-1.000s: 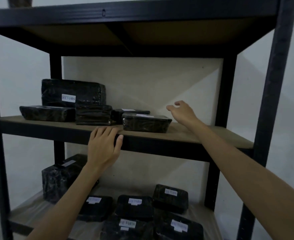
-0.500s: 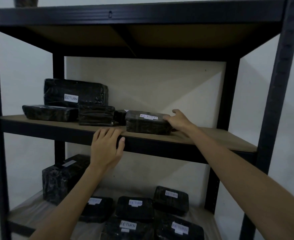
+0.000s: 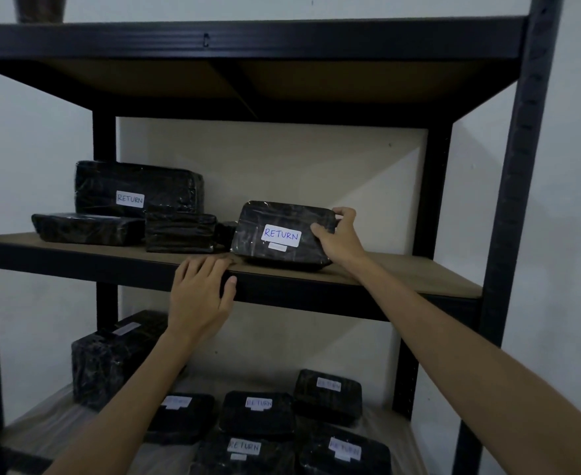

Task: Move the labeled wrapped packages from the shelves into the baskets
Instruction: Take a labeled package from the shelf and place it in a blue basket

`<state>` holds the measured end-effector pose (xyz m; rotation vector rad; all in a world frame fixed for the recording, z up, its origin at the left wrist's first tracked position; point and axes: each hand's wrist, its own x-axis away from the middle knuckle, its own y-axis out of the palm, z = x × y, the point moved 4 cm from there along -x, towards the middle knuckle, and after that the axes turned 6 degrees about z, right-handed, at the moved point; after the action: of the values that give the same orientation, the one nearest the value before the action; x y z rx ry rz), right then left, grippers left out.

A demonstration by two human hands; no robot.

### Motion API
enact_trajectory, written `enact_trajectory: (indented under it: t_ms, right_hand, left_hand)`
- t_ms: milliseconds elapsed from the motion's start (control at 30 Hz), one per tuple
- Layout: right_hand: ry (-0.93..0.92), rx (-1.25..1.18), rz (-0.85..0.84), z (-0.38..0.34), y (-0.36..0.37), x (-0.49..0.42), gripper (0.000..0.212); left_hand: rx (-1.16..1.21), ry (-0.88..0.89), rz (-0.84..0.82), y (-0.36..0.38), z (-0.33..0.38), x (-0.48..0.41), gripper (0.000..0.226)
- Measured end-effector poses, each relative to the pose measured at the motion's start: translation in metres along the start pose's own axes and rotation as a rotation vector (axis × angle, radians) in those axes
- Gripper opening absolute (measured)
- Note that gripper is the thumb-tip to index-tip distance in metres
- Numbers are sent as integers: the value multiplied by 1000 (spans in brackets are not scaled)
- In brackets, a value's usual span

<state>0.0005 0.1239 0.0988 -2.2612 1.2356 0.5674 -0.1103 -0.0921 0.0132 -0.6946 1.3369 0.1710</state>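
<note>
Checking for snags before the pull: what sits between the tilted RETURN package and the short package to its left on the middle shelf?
In the head view, one small dark package, mostly hidden, sits between the tilted package and the short package.

White label reading "RETURN" in blue handwriting on the tilted black-wrapped package [image 3: 282,234] at frame centre, middle shelf; a smaller tag below it, too small to read. Large package [image 3: 138,188] at left of the middle shelf: white label "RETURN". Lower shelf, bottom centre: package [image 3: 244,450] labelled "RETURN". Package [image 3: 345,452] at lower right and package [image 3: 258,411] above centre appear to read "RETURN", blurred. Other lower-shelf labels unreadable.
</note>
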Motion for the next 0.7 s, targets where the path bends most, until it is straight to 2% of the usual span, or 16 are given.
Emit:
enact_trajectory:
  t_ms: [267, 500, 700]
  right_hand:
    - [-224, 125, 22, -17, -4, 19, 53]
    - [-274, 85, 46, -27, -28, 34, 52]
    - [-313, 65, 108, -31, -85, 60, 49]
  left_hand:
    - [10, -17, -32, -3, 2, -2, 41]
    - [84, -17, -98, -18, 11, -6, 52]
    - [193, 57, -79, -40, 53, 12, 45]
